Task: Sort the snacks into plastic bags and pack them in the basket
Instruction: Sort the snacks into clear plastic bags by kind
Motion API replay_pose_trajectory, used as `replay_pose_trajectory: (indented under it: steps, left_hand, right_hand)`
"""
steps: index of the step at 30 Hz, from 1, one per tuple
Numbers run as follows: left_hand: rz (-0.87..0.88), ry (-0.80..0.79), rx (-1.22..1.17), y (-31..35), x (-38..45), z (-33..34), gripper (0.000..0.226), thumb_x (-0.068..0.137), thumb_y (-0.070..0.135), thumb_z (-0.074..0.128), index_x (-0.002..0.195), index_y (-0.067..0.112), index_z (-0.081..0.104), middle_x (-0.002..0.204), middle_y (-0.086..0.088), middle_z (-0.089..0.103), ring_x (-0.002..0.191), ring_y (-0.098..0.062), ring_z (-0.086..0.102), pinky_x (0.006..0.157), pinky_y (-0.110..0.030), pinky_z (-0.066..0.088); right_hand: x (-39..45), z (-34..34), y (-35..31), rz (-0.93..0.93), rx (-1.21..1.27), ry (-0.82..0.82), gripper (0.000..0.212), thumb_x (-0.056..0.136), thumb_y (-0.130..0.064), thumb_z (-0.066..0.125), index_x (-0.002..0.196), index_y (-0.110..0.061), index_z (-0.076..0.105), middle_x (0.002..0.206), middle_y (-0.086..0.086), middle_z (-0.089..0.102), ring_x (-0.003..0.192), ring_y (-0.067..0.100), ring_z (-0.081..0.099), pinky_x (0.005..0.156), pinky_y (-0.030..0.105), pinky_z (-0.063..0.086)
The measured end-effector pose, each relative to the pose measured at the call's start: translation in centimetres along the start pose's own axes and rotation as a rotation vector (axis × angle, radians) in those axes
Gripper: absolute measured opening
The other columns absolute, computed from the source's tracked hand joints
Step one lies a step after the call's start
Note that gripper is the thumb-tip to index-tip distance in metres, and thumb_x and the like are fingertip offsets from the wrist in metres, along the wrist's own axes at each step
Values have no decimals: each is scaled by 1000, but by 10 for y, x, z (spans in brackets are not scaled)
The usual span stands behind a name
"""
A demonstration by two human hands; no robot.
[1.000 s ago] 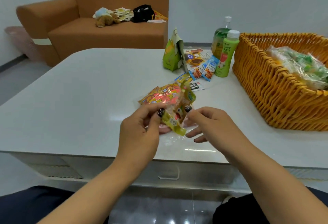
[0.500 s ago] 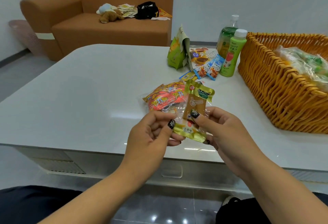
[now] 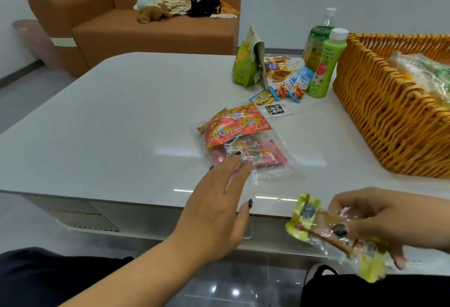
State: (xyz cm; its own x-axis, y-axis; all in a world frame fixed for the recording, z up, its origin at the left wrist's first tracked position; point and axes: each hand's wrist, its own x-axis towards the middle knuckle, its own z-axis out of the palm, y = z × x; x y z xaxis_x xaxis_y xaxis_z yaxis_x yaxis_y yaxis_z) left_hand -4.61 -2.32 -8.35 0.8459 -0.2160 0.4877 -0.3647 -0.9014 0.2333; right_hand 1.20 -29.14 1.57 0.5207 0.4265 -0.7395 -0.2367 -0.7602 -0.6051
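A clear plastic bag (image 3: 275, 172) lies on the white table (image 3: 109, 124) with an orange-red snack pack (image 3: 233, 127) and pink packets inside. My left hand (image 3: 216, 211) reaches over the table's front edge, fingers spread, its tips on the near end of the bag. My right hand (image 3: 384, 219) is low at the right, off the table, and pinches a yellow-green snack packet (image 3: 316, 224). At the right stands a wicker basket (image 3: 389, 116) with a filled plastic bag (image 3: 423, 73) in it.
Behind the bag lie loose small packets (image 3: 289, 90), a green pouch (image 3: 246, 65), a biscuit box (image 3: 285, 68) and two green bottles (image 3: 323, 63) next to the basket. An orange sofa (image 3: 146, 26) with a soft toy and a black bag stands beyond the table.
My right hand has pulled the yellow-green packet down and right, off the table's edge. My left hand let go of it and reached forward onto the plastic bag.
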Motion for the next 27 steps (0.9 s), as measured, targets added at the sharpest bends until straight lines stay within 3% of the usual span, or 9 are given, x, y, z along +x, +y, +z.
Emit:
replay_pose_trajectory:
  steps: [4, 8, 13, 16, 20, 23, 27]
  left_hand:
    - [91, 112, 63, -8, 4, 1, 42, 92, 19, 46, 129, 6, 62, 131, -9, 62, 121, -25, 60, 102, -39, 48]
    - [97, 151, 85, -8, 6, 0, 39, 93, 21, 45, 121, 7, 68, 125, -7, 67, 114, -23, 65, 98, -35, 50]
    - [57, 180, 47, -7, 9, -3, 40, 92, 21, 46, 123, 9, 68, 125, -4, 67, 117, -19, 63, 99, -31, 48]
    - [42, 213, 16, -9, 11, -3, 39, 92, 21, 46, 122, 9, 68, 124, -3, 68, 115, -18, 64, 96, -32, 52]
    - [36, 263, 8, -10, 13, -7, 37, 90, 17, 48, 118, 6, 70, 118, -5, 70, 111, -19, 65, 96, -27, 47]
    - [18, 276, -19, -11, 14, -11, 37, 89, 16, 49, 119, 6, 69, 118, -5, 70, 110, -17, 65, 96, -25, 47]
    - [28, 259, -38, -9, 12, -13, 38, 90, 16, 48, 120, 7, 69, 120, -4, 70, 113, -16, 64, 97, -27, 49]
  right_hand:
    - [23, 33, -8, -24, -12, 66, 13, 95, -11, 53, 104, -12, 62, 73, 3, 71, 53, 16, 61, 44, 22, 45]
    - [48, 63, -23, -170, 339, 246, 15, 97, -6, 47, 103, -13, 59, 82, 16, 71, 54, 26, 64, 40, 24, 42]
    - [79, 85, -44, -304, 768, 335, 34, 95, 5, 45, 114, -18, 61, 95, 17, 66, 56, 22, 66, 47, 23, 51]
    - [97, 95, -53, -380, 950, 365, 44, 91, 13, 47, 113, -21, 62, 84, 11, 64, 57, 18, 64, 53, 22, 52]
    - [110, 106, -66, -442, 1007, 468, 32, 90, 7, 54, 112, -16, 62, 58, -4, 62, 47, 7, 55, 55, 19, 50]
    - [117, 110, -71, -445, 1029, 613, 11, 88, 1, 60, 98, -4, 60, 54, 1, 61, 45, 7, 56, 50, 18, 49]
    - [125, 107, -78, -482, 1009, 723, 4, 89, 1, 60, 91, -1, 63, 56, 4, 61, 43, 7, 53, 47, 18, 49]
